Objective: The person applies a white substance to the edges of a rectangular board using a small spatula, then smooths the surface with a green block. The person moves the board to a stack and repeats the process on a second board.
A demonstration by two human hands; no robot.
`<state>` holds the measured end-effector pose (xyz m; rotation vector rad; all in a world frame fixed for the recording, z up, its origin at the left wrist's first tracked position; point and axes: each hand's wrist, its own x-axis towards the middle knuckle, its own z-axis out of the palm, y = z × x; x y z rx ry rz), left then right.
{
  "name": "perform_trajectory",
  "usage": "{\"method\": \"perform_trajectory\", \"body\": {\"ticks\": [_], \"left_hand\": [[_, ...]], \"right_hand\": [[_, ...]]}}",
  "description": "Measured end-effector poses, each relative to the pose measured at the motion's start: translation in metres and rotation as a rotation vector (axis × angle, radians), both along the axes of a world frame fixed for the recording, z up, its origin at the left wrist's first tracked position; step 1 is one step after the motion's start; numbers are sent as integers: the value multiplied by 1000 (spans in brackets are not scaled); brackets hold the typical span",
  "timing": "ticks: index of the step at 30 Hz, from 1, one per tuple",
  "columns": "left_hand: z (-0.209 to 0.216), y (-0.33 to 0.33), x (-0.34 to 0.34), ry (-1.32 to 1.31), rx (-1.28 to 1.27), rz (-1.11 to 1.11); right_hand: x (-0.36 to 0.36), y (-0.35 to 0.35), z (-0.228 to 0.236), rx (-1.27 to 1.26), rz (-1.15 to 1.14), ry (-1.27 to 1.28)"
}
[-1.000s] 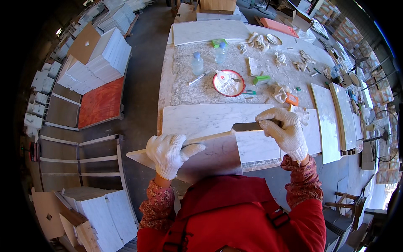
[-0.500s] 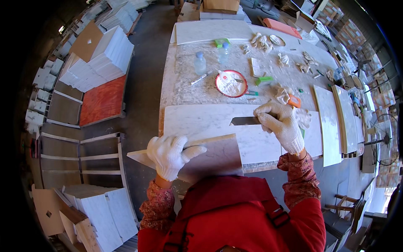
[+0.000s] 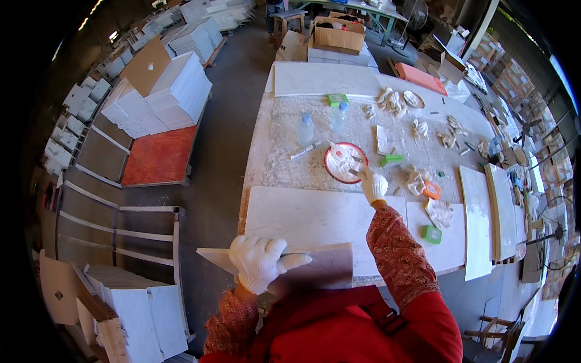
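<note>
My left hand, in a white knit glove, grips the top edge of a tilted marble tile that leans toward my red apron, with the thumb along its near face. My right hand, gloved too, reaches over a red-rimmed plate of white paste. Its fingers are closed on a scraper, whose blade points into the plate; the handle is hidden. A second blade lies on the plate beside it. A white tube-like nozzle also rests in the paste.
Flat marble slabs cover the table's near side. Two bottles, a marker, green blocks, an orange block and crumpled gloves lie about. Stacked tiles stand on a pallet at left.
My right hand has moved forward and left with the scraper, from above the slab to the plate. My left hand still holds the tile, and the view has tilted up.
</note>
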<state>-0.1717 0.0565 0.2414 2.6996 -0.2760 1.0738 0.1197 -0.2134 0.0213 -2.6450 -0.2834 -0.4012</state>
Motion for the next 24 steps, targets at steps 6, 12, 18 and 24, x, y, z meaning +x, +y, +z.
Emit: {"method": "perform_trajectory", "body": {"ticks": [6,12,18,24], "left_hand": [[-1,9,-11,13,38,50],[-7,10,1,-14,-6,8],[-14,10,-7,48,-25,-7],[-23,5,-14,-46,-85,8]], "right_hand": [[38,65,6,-490,119,70],[96,87,-29,-326,-23,-10],[133,96,-84,-260,41,51],[50,87,-4,401,328,169]]}}
